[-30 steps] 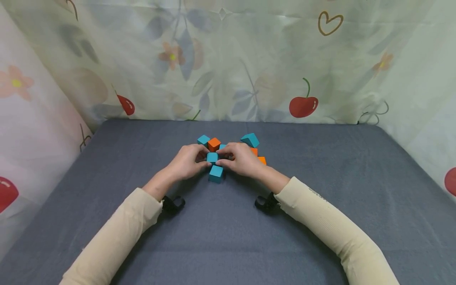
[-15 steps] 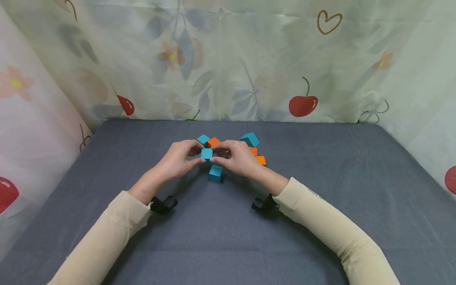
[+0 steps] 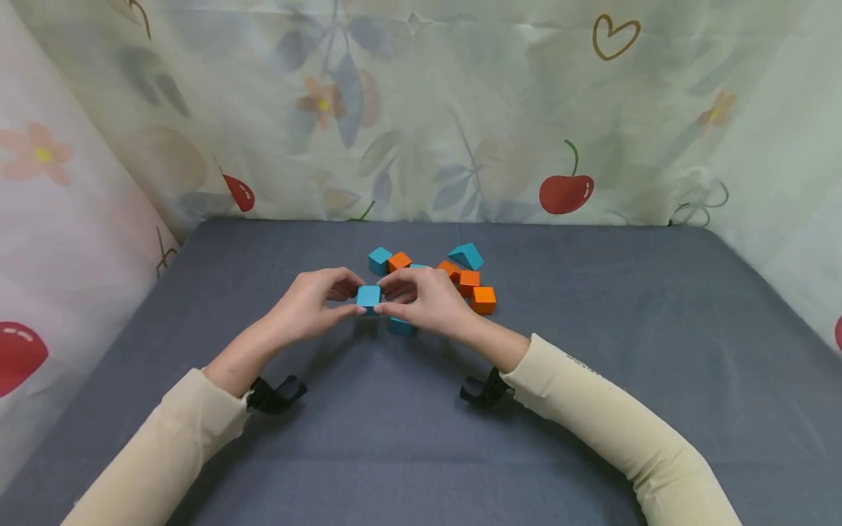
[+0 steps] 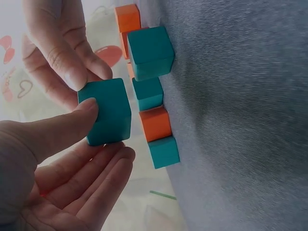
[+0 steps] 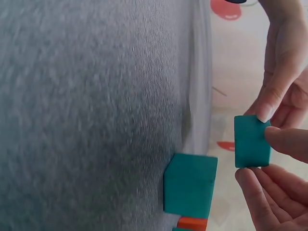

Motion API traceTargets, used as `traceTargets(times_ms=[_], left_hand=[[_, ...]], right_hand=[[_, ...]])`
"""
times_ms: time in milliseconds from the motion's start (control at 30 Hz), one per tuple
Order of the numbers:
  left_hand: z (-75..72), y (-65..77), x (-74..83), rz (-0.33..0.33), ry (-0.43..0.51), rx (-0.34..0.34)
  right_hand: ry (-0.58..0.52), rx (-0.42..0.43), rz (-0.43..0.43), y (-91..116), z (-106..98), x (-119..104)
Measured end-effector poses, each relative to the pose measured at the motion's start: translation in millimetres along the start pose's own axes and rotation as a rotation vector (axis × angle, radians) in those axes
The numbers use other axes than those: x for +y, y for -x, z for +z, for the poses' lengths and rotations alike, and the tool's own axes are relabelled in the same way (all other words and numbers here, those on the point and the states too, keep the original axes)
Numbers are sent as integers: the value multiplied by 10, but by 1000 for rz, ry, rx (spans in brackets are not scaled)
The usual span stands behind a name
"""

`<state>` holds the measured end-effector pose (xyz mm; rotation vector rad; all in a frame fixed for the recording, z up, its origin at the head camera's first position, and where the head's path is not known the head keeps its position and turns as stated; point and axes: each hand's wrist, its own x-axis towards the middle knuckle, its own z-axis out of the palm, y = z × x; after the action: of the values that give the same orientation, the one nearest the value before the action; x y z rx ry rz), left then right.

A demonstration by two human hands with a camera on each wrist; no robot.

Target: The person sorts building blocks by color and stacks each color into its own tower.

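Note:
A blue block [image 3: 369,297] is raised off the cloth between my two hands. My left hand [image 3: 314,303] pinches it from the left, its thumb [image 4: 72,126] lying on the near face. From the other side my right hand [image 3: 427,296] holds the same block, thumb [image 5: 288,142] at its near face and fingers bent behind it. Just below my right hand in the head view, another blue block [image 3: 401,326] is partly covered; it shows whole as a cube [image 5: 190,186] in the right wrist view.
Behind the hands stand a blue cube [image 3: 379,260], an orange cube [image 3: 399,262] and a partly hidden blue block [image 4: 148,94]. Several orange blocks [image 3: 483,299] lie to the right, with a blue triangular block [image 3: 467,256] behind them. A patterned curtain [image 3: 421,109] backs the grey cloth-covered table [image 3: 395,453].
Both hands have lifted the blue block and carried it leftward, away from the group. The left forearm has shifted left. The orange blocks at right now show more fully.

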<state>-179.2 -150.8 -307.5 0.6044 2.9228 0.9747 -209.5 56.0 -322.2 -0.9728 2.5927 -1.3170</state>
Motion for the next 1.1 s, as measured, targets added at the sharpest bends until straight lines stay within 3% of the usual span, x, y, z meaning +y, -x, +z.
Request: traceTargets(times_ms=[300,1100], left_hand=[[-26,134,-88,-23,13,-21],[11,335,-300,-65,49,-95]], right_hand=[[31,-53,-50,-2,111,-52],[64,-118,75,4,430,-185]])
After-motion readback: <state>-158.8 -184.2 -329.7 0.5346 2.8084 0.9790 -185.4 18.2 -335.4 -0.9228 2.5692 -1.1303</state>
